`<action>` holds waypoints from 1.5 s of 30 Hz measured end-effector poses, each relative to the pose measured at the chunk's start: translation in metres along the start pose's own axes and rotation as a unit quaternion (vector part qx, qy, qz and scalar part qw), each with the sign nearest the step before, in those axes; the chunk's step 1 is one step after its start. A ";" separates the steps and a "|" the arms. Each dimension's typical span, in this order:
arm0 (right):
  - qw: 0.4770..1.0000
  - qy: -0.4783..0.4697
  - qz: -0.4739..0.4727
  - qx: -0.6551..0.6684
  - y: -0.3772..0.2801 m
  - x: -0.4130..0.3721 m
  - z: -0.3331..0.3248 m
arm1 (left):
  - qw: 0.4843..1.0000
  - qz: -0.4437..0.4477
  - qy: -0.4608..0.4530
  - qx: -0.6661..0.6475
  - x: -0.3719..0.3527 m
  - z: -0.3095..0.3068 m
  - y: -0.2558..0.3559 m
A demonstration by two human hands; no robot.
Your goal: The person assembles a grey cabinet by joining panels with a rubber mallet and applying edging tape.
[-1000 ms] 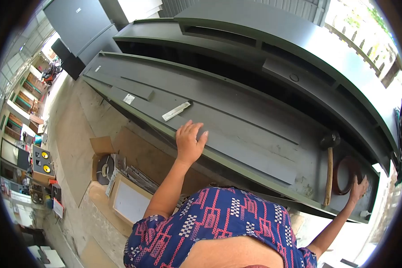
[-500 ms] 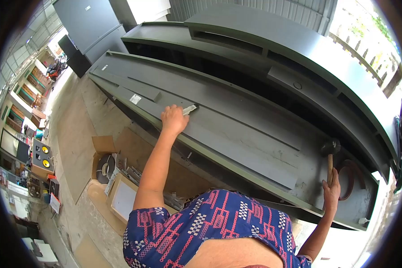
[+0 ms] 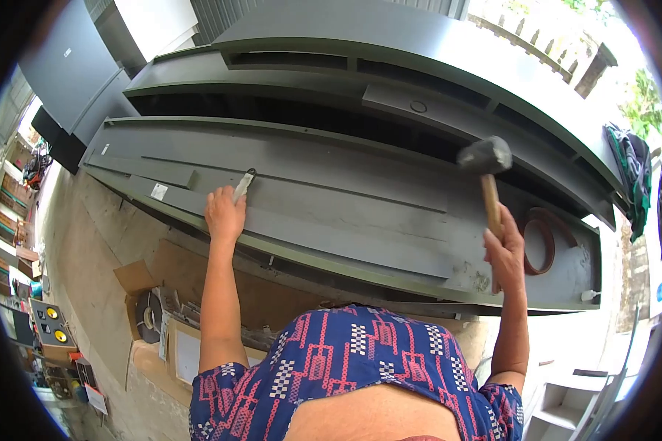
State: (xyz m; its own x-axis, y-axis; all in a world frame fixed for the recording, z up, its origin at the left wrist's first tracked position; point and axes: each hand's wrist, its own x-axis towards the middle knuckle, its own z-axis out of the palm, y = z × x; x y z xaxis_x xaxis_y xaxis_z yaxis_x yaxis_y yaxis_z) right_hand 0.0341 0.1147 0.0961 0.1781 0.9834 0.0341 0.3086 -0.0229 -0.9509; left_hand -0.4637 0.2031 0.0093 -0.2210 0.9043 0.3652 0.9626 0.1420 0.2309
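My left hand [image 3: 226, 214] is closed around a slim, pale utility knife [image 3: 243, 187] with a dark round end. It is over the near side of a long grey cabinet panel [image 3: 331, 213] with raised edges. In my right hand [image 3: 506, 252] is a mallet [image 3: 490, 198], gripped by its wooden handle, with its black head raised above the panel. Long flat grey boards lie on the panel, and a short grey strip [image 3: 171, 173] is left of my left hand. A coil of brown edge band [image 3: 540, 246] lies right of my right hand.
Another long grey cabinet [image 3: 449, 55] stands beyond the panel. Below left, an open cardboard box [image 3: 134, 283] holds a dark coil, beside a framed board [image 3: 186, 353]. Dark and green cloth [image 3: 629, 176] hangs at the right. Speakers [image 3: 51, 323] stand far left.
My right hand has raised the mallet off the panel and moved it left. My left hand still holds the utility knife, now tilted more upright. The whole view has turned to the right.
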 end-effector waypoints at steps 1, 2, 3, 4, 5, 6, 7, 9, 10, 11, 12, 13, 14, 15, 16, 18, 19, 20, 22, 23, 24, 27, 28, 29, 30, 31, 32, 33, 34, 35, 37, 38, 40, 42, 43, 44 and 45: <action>1.000 -0.025 0.002 0.008 -0.006 0.000 0.008 | 1.000 -0.002 -0.003 0.001 0.000 0.000 0.000; 0.999 -0.053 0.011 -0.005 -0.006 0.002 0.018 | 1.000 -0.001 -0.005 0.000 0.000 0.000 0.000; 0.996 -0.075 0.037 -0.004 -0.006 0.003 0.029 | 1.000 -0.002 -0.006 -0.002 0.000 0.000 0.000; 0.993 -0.100 0.063 0.000 0.003 0.012 0.030 | 1.000 -0.005 -0.007 0.001 0.000 0.005 0.012; 0.991 -0.112 0.067 -0.004 0.007 0.015 0.037 | 1.000 -0.009 -0.010 -0.001 -0.001 0.004 0.015; 0.990 -0.125 0.072 -0.007 0.012 0.017 0.045 | 1.000 -0.014 -0.012 -0.003 -0.001 0.002 0.019; 0.987 -0.140 0.076 -0.010 0.013 0.019 0.052 | 1.000 -0.021 -0.014 -0.004 -0.001 0.001 0.022; 0.982 -0.162 0.073 -0.062 0.007 0.022 0.058 | 1.000 -0.007 0.016 -0.013 -0.003 0.007 0.021; 0.979 -0.168 0.074 -0.087 0.005 0.022 0.060 | 0.999 0.005 0.029 -0.017 -0.002 0.009 0.023; 0.979 -0.166 0.069 -0.100 0.008 0.024 0.061 | 1.000 -0.004 0.022 -0.015 -0.001 0.009 0.024; 0.978 -0.165 0.065 -0.113 0.012 0.026 0.062 | 1.000 -0.006 0.020 -0.018 -0.001 0.009 0.026; 0.976 -0.164 0.060 -0.126 0.014 0.027 0.063 | 1.000 -0.009 0.019 -0.022 -0.001 0.008 0.027; 0.976 -0.162 0.062 -0.128 0.014 0.026 0.065 | 0.999 -0.011 0.017 -0.025 -0.002 0.008 0.026; 0.977 -0.159 0.063 -0.131 0.014 0.026 0.066 | 1.000 -0.015 0.013 -0.024 -0.002 0.008 0.026; 0.977 -0.155 0.065 -0.132 0.013 0.026 0.067 | 1.000 -0.017 0.009 -0.023 -0.001 0.007 0.027; 0.976 -0.152 0.063 -0.139 0.012 0.023 0.071 | 1.000 -0.018 0.003 -0.021 0.000 0.007 0.027; 0.976 -0.150 0.062 -0.143 0.011 0.023 0.071 | 1.000 -0.019 0.002 -0.020 0.000 0.005 0.029; 0.975 -0.154 0.050 -0.155 0.016 0.023 0.071 | 1.000 -0.019 0.000 -0.019 0.001 0.004 0.030; 0.970 -0.163 0.025 -0.179 0.023 0.022 0.074 | 1.000 -0.020 -0.002 -0.020 0.001 0.005 0.030; 0.970 -0.171 0.047 -0.165 0.023 0.022 0.073 | 1.000 -0.021 -0.002 -0.020 0.002 0.006 0.030; 0.970 -0.178 0.070 -0.152 0.013 0.018 0.074 | 1.000 -0.019 0.000 -0.020 0.002 0.006 0.030; 0.974 -0.180 0.041 -0.129 0.014 0.010 0.080 | 1.000 -0.009 0.009 -0.020 0.002 0.007 0.031; 0.976 -0.177 0.013 -0.125 0.016 0.008 0.083 | 1.000 -0.005 0.013 -0.019 0.001 0.008 0.031; 0.974 -0.184 0.007 -0.130 0.015 0.005 0.083 | 1.000 -0.002 0.018 -0.018 0.001 0.008 0.031; 0.972 -0.191 0.000 -0.135 0.010 0.001 0.084 | 0.999 -0.001 0.023 -0.024 0.002 0.009 0.032; 0.970 -0.200 -0.007 -0.139 0.005 -0.002 0.085 | 0.999 -0.001 0.028 -0.029 0.002 0.010 0.031; 0.965 -0.219 0.010 -0.142 -0.003 -0.005 0.085 | 0.999 -0.001 0.033 -0.034 0.002 0.010 0.030; 0.960 -0.238 0.027 -0.143 -0.012 -0.007 0.085 | 0.995 0.012 0.063 -0.074 0.002 0.011 0.030; 0.954 -0.258 0.044 -0.145 -0.016 -0.009 0.086 | 0.989 0.026 0.092 -0.113 0.001 0.011 0.028; 0.952 -0.265 0.024 -0.151 -0.016 -0.009 0.088 | 0.980 0.040 0.122 -0.151 0.001 0.011 0.027; 0.947 -0.275 -0.019 -0.162 -0.017 -0.008 0.093 | 0.978 0.082 0.088 -0.170 -0.011 -0.005 0.033; 0.948 -0.278 -0.026 -0.154 -0.019 -0.009 0.096 | 0.976 0.103 0.069 -0.180 -0.019 -0.015 0.037; 0.947 -0.285 -0.038 -0.141 -0.027 -0.009 0.103 | 0.974 0.143 0.038 -0.171 -0.035 -0.032 0.045; 0.946 -0.293 -0.044 -0.129 -0.032 -0.010 0.108 | 0.974 0.152 0.030 -0.167 -0.050 -0.041 0.048; 0.946 -0.297 -0.047 -0.123 -0.034 -0.010 0.111 | 0.978 0.128 0.032 -0.160 -0.057 -0.041 0.047; 0.942 -0.305 -0.055 -0.127 -0.033 -0.009 0.113 | 0.982 0.104 0.035 -0.152 -0.063 -0.042 0.047; 0.939 -0.312 -0.063 -0.131 -0.032 -0.008 0.116 | 0.986 0.081 0.038 -0.144 -0.066 -0.042 0.046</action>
State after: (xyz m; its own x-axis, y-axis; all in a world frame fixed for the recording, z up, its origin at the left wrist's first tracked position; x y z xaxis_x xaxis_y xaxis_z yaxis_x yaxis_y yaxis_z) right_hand -0.0859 0.1284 0.0908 -0.4317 0.8936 -0.1229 0.5248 0.1380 -0.8399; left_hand -0.4112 0.1332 0.0336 -0.0905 0.8713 0.4824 0.9043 -0.1310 0.4062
